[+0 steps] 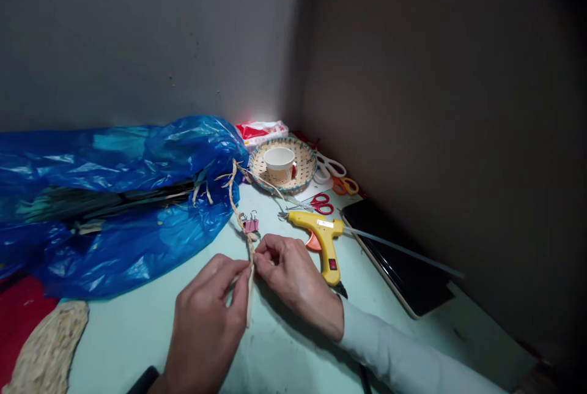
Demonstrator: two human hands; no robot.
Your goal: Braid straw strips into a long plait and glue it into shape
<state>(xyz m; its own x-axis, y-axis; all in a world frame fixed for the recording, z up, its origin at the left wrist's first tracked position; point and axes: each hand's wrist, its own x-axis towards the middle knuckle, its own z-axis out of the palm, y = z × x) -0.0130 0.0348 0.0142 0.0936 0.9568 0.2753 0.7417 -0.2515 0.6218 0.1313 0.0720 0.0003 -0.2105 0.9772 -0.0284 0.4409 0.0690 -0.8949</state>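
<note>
A thin braid of pale plant fibre runs from the blue bag's edge toward me. My left hand pinches its near end between thumb and fingertips, and loose flat strands hang below that grip. From the other side, my right hand pinches the braid too, its fingertips almost touching the left ones. Just beyond the hands, a pink binder clip sits against the braid. To the right of my right hand lies a yellow glue gun with a clear glue stick in its back.
A blue plastic bag of dried stalks fills the left. A woven basket holds a paper cup. Red scissors, orange-handled scissors and a black tablet lie right. A braided fibre piece lies near left.
</note>
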